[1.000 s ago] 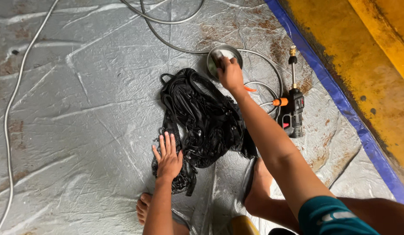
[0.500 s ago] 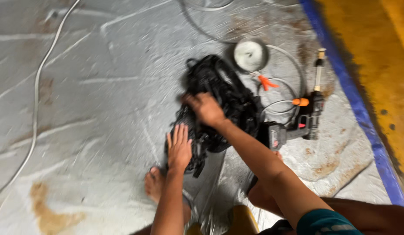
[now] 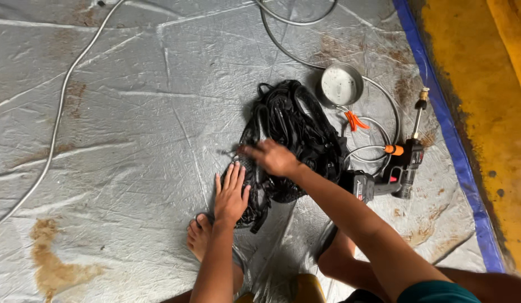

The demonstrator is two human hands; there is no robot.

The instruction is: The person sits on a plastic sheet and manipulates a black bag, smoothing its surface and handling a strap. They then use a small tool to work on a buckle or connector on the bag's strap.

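A black mesh bag with straps (image 3: 294, 134) lies crumpled on a silver tarp (image 3: 131, 112). My left hand (image 3: 231, 195) rests flat on the bag's near end, fingers spread. My right hand (image 3: 270, 157) reaches across the lower middle of the bag, fingers partly curled and pressing on the fabric; whether it grips any of it I cannot tell. My bare foot (image 3: 200, 238) stands just below the left hand.
A small round metal bowl (image 3: 341, 84) sits beyond the bag. A black cordless spray gun (image 3: 396, 165) with an orange fitting lies at the right, joined to a grey hose (image 3: 283, 45). A blue tarp edge (image 3: 451, 134) borders yellow ground. Another hose (image 3: 58, 123) crosses the left.
My right hand left the metal bowl and came back down onto the bag near my left hand. The view has shifted, so the bag and tools appear farther right.
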